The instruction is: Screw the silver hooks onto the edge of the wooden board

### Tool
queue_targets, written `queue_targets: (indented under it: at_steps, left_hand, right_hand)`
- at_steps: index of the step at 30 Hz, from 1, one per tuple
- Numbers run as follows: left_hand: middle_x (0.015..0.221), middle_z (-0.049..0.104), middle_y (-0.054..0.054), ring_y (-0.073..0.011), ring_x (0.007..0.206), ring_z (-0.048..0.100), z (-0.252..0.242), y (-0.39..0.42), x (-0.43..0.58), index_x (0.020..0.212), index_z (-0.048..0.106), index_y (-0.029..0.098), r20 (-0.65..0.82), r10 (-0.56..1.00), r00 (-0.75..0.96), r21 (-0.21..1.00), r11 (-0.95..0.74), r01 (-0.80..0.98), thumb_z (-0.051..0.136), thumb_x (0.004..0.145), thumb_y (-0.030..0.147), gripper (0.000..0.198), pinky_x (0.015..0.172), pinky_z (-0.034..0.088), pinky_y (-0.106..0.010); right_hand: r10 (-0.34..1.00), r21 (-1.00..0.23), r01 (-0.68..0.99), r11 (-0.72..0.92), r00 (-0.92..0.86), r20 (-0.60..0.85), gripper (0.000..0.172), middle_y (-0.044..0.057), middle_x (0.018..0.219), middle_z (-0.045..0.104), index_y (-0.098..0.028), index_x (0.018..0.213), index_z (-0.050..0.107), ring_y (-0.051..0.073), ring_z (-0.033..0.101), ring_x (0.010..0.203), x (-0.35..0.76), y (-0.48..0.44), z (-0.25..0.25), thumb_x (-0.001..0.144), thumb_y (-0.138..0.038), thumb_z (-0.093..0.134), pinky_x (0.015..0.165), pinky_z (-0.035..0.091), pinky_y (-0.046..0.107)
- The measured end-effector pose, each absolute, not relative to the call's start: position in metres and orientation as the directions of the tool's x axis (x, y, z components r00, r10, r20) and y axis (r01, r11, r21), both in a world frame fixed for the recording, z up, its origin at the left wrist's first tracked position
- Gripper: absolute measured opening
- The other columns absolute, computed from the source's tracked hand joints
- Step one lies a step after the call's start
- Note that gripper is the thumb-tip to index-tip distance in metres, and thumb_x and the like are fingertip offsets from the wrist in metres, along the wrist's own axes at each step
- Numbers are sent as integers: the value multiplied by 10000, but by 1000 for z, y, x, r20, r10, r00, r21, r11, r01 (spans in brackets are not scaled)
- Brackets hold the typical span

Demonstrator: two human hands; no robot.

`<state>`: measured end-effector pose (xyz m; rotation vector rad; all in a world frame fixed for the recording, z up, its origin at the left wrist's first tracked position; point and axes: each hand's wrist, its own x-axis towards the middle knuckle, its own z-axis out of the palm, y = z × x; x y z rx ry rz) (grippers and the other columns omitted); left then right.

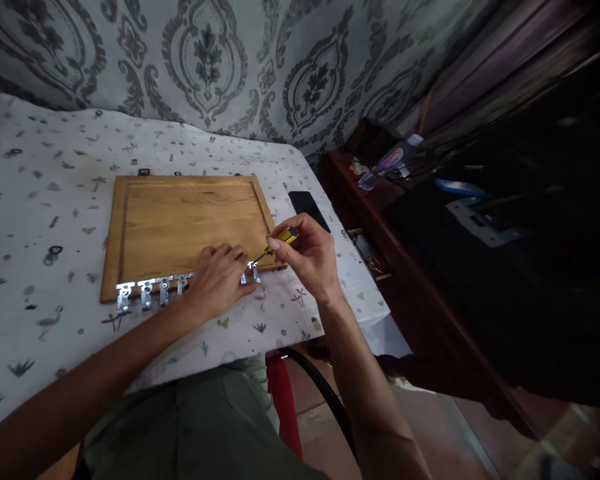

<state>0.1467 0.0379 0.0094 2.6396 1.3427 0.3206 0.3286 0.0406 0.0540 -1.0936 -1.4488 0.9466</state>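
A wooden panel lies flat on a table covered with a patterned white cloth. Several silver metal brackets line its near edge. My left hand rests closed over the near edge, its fingers pressing a bracket at the right corner. My right hand pinches a small yellow-and-black screwdriver, whose tip points down-left at that bracket.
A black phone lies on the cloth right of the panel. A dark wooden side table with a bottle and clutter stands at the right. A red stool and a black hose are below the table edge.
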Motion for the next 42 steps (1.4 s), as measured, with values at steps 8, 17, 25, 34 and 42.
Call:
queue_targets:
  at_steps: [8, 17, 25, 34, 42]
  left_hand:
    - [1096, 702, -109, -320, 1074, 610, 6, 39, 146, 1026, 687, 153, 134, 803, 580, 243, -594, 767, 736, 905, 480, 352, 872, 426, -457]
    - [1126, 704, -103, -319, 1090, 603, 6, 39, 146, 1050, 687, 172, 145, 805, 576, 256, -592, 764, 722, 918, 460, 320, 878, 425, -456]
    - [1125, 705, -111, -331, 1107, 607, 6, 38, 146, 1058, 688, 162, 132, 810, 572, 271, -584, 765, 740, 905, 453, 333, 895, 428, -468]
    - [1110, 695, -106, -329, 1097, 605, 5, 39, 146, 1064, 698, 174, 139, 812, 568, 295, -581, 759, 706, 928, 446, 304, 895, 430, -469]
    - [1126, 697, -116, -331, 1109, 598, 7, 39, 146, 1053, 697, 168, 106, 821, 561, 290, -565, 772, 724, 916, 450, 315, 904, 423, -467]
  right_hand:
    - [964, -957, 139, 254, -110, 240, 385, -1, 851, 692, -203, 909, 713, 85, 599, 577, 335, 38, 54, 759, -530, 848, 540, 546, 247]
    - [968, -964, 114, 241, -100, 231, 470, -10, 829, 701, -215, 927, 654, 83, 600, 569, 331, 42, 55, 700, -559, 880, 523, 546, 232]
    - [958, -949, 138, 284, -66, 278, 409, -16, 816, 675, -203, 799, 640, 54, 533, 500, 329, 43, 56, 702, -507, 896, 435, 494, 211]
    - [956, -962, 125, 244, -199, 217, 481, 19, 962, 724, -214, 1120, 677, 79, 632, 614, 336, 43, 58, 791, -533, 824, 595, 580, 244]
    - [970, -966, 103, 238, -71, 232, 455, -16, 780, 702, -213, 764, 588, 55, 519, 476, 327, 43, 58, 680, -534, 900, 409, 501, 201]
